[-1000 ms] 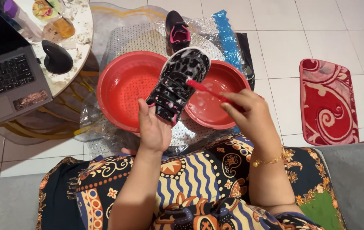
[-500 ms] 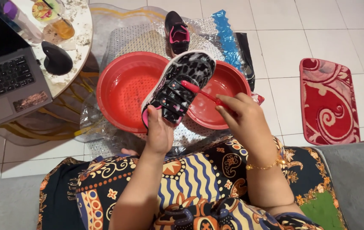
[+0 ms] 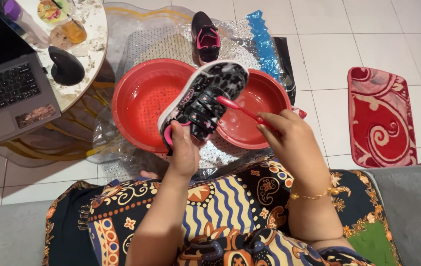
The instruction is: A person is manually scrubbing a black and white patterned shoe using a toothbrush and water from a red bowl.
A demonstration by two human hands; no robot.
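Note:
My left hand (image 3: pixel 183 150) grips the heel of a small black, soapy sneaker (image 3: pixel 204 96) with pink trim, held tilted over two red basins. My right hand (image 3: pixel 289 135) holds a red brush (image 3: pixel 240 111) whose head touches the shoe's strap side. The left basin (image 3: pixel 139 106) and the right basin (image 3: pixel 264 93) both hold water and stand side by side on a clear plastic sheet. A second matching sneaker (image 3: pixel 206 37) lies beyond the basins on the sheet.
A round marble table (image 3: pixel 87 59) at the left carries a laptop (image 3: pixel 8 93), a black mouse (image 3: pixel 65 66), a bottle and a drink glass. A red patterned mat (image 3: pixel 380 118) lies on the white tiles at the right. Blue plastic wrap (image 3: pixel 263 42) lies behind the right basin.
The shoe has turned from sole facing me onto its side, showing the straps. My right hand has moved the brush from the sole to the upper.

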